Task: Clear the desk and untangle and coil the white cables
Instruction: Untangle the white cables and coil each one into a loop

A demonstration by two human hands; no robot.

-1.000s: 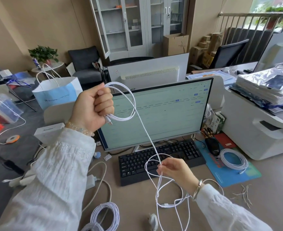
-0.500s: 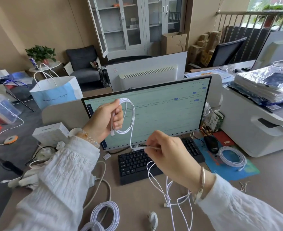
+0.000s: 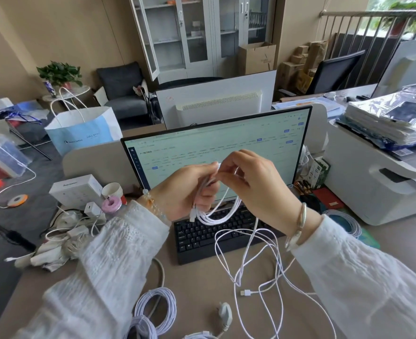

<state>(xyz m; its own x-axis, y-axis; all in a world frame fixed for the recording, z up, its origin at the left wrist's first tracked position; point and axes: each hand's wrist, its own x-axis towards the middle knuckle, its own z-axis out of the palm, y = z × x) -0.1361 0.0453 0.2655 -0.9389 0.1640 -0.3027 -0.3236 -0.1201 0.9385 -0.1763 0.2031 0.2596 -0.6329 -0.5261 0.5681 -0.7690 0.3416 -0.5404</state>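
Note:
My left hand [image 3: 186, 192] grips a small coil of thin white cable [image 3: 220, 212] in front of the monitor, with several loops hanging below its fingers. My right hand [image 3: 255, 185] pinches the same cable at the top of the coil, right against my left hand. The rest of this cable trails down in loose tangled loops [image 3: 263, 260] over the keyboard and desk, ending in a USB plug [image 3: 246, 292]. Two coiled white cables [image 3: 156, 307] lie near the desk's front edge. Another coiled cable [image 3: 344, 220] lies on the blue mouse mat, half hidden by my right arm.
A black keyboard [image 3: 202, 238] and a monitor [image 3: 275, 143] stand in the middle. At the left lie a white box [image 3: 76, 189], a paper cup [image 3: 111, 190], a charger block [image 3: 92, 207] and a heap of adapters and cords [image 3: 62, 241]. A printer [image 3: 378, 189] stands at the right. A white plug [image 3: 224, 313] lies at the front.
My left hand has come down from high at the left to in front of the monitor. My right hand has risen from the desk and met it at the coil.

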